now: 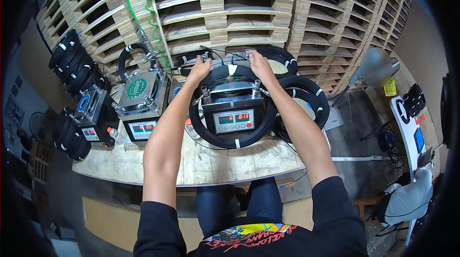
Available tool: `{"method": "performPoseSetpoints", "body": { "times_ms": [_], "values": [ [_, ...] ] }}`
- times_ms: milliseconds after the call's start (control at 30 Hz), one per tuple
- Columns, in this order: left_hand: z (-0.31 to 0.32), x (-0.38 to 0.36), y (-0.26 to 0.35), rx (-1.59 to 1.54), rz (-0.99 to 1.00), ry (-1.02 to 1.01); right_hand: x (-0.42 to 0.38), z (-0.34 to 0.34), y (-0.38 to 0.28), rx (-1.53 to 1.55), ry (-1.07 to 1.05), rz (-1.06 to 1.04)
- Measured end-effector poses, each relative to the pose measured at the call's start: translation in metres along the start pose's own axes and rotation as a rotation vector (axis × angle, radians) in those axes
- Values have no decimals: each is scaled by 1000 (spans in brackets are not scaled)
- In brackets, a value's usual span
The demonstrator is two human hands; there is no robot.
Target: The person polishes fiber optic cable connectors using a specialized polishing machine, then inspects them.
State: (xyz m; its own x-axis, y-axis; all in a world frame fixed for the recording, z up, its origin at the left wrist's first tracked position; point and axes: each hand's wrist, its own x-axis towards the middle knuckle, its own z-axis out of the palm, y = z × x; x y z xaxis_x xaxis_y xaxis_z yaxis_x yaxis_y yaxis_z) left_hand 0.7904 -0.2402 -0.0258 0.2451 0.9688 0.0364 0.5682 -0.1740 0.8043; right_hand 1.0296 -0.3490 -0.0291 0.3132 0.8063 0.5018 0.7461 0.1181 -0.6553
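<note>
Both arms reach out over the wooden counter [206, 161] to the far side of a grey machine [233, 108] with two red number displays on its front. A big coil of black cable [266, 123] is looped around that machine, bound here and there with white ties, and it lies flat on the counter with the machine standing up through its middle. The left hand [200, 69] rests at the back left of the coil, its fingers curled down onto the cable or the machine's top beside a metal post; how tight the grip is I cannot tell from here. The right hand [260, 65] sits at the back right of the coil, fingers bent over the cable's far edge, and again I cannot make out whether they are pinching it or only pressing on it. Between the two hands a white tie [232, 69] wraps the cable. Just to the right, more black coils [311, 95] lie stacked, touching the one in hand. To the left stands a second machine [141, 101] of the same kind with a clear top plate and a green coiled hose [136, 5] running up from it, and a third machine [90, 113] farther left. Stacks of wooden pallets [249, 12] rise behind the counter.
</note>
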Motion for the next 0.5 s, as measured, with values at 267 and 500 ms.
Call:
{"method": "performPoseSetpoints", "body": {
  "times_ms": [267,500],
  "values": [
    [-2,-42,38,18,-140,184,-3,0,-11,-54,28,168],
    [-3,-45,42,110,-207,157,7,-9,-37,-147,-147,385]
  ]
}}
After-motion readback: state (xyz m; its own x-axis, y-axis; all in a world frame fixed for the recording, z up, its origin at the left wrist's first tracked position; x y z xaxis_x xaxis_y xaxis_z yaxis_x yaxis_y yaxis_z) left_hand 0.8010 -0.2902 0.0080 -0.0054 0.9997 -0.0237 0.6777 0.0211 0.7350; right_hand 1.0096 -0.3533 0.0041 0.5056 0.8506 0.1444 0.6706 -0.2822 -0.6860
